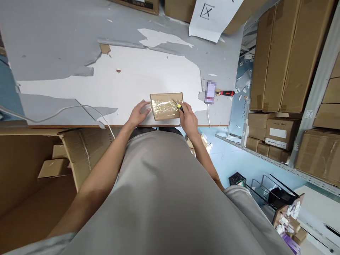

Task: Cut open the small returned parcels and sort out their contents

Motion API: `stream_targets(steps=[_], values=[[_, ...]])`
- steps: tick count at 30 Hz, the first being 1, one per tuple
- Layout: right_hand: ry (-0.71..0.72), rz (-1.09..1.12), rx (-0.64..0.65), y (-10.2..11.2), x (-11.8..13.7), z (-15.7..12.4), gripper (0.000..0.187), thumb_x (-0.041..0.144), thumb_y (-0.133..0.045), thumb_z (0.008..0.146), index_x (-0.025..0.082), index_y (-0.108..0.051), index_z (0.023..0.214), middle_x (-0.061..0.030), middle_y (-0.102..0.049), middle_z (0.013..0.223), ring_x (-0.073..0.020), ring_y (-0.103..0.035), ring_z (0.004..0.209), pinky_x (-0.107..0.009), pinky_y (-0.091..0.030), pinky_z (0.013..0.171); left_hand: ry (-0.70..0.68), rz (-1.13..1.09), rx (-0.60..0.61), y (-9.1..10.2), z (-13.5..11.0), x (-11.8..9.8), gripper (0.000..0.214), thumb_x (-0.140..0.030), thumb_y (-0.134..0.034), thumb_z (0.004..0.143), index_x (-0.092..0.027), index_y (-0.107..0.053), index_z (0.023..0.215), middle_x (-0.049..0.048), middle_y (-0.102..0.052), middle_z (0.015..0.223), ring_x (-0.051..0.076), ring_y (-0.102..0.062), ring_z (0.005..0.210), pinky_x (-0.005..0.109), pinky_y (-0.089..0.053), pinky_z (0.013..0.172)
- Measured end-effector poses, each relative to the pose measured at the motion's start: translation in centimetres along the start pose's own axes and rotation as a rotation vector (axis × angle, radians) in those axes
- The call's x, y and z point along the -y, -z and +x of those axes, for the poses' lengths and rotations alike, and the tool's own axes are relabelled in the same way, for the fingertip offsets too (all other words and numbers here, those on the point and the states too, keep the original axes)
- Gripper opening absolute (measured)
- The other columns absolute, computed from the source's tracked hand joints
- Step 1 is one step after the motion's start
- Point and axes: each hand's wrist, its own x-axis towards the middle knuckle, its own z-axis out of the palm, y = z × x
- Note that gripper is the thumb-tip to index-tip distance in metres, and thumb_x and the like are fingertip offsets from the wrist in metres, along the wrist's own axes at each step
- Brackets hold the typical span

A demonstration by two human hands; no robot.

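Note:
A small cardboard box [164,114] with shiny clear tape across its top lies on the white worktable [127,81] near the front edge. At its left side is my left hand [138,112], fingers apart and fingertips close to the box's edge; whether they touch it I cannot tell. My right hand [189,118] grips a yellow and black utility knife [179,106] at the box's right end. The knife's thin blade points up and left over the taped top.
A blurred phone-like object [210,92] with a white cable and a red-black handled tool [227,93] lie to the right. White paper [212,21] hangs at the back. A large open carton [87,152] stands at lower left; shelves of boxes [278,60] stand right.

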Motion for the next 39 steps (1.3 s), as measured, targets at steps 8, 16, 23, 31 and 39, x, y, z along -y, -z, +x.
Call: stream_targets(steps=[8,16,23,31,39], values=[[-0.143,-0.244,0.043,1.5,2.7,-1.2,0.061,0.032,-0.029,0.128,0.028,-0.046,0.187,-0.0213,-0.063,0.157,-0.0324,-0.080,0.123,-0.040,-0.066,0.101,-0.144,-0.090,0.029,3.9,1.5,-6.6,0.044,-0.051,-0.080,0.103,-0.023,-0.088,0.136,0.0117,-0.085,0.143,0.032,-0.079,0.131,0.046,-0.066,0.114],[-0.073,-0.078,0.080,0.4,7.9,-3.5,0.058,0.037,-0.037,0.129,0.027,-0.051,0.184,-0.0159,-0.080,0.158,-0.0341,-0.079,0.143,-0.043,-0.064,0.116,-0.160,-0.099,0.154,4.0,3.3,-6.9,0.033,-0.049,-0.095,0.092,-0.022,-0.093,0.110,0.0108,-0.089,0.116,0.029,-0.082,0.102,0.048,-0.070,0.103],[-0.167,-0.140,0.149,-0.7,12.5,-3.6,0.055,0.035,-0.042,0.128,0.022,-0.055,0.180,-0.0169,-0.088,0.142,-0.0366,-0.085,0.134,-0.044,-0.065,0.113,-0.199,-0.092,0.181,3.9,4.0,-6.5,0.029,-0.048,-0.093,0.091,-0.024,-0.094,0.107,0.0089,-0.090,0.114,0.029,-0.083,0.095,0.045,-0.070,0.098],[-0.287,-0.335,0.197,-1.5,16.8,-2.8,0.052,0.018,-0.031,0.124,0.016,-0.061,0.166,-0.0226,-0.088,0.132,-0.0339,-0.086,0.122,-0.043,-0.067,0.102,-0.221,-0.071,0.147,3.6,3.2,-6.6,0.018,-0.041,-0.088,0.094,-0.027,-0.093,0.103,0.0063,-0.090,0.113,0.029,-0.081,0.094,0.046,-0.067,0.100],[-0.352,-0.372,0.258,-1.4,17.6,-4.5,0.045,0.007,-0.041,0.121,0.017,-0.073,0.151,-0.0230,-0.088,0.131,-0.0316,-0.088,0.126,-0.041,-0.071,0.103,-0.242,-0.022,0.136,2.8,1.3,-7.3,0.014,-0.029,-0.081,0.093,-0.027,-0.092,0.101,0.0057,-0.089,0.112,0.029,-0.081,0.093,0.046,-0.065,0.100]])
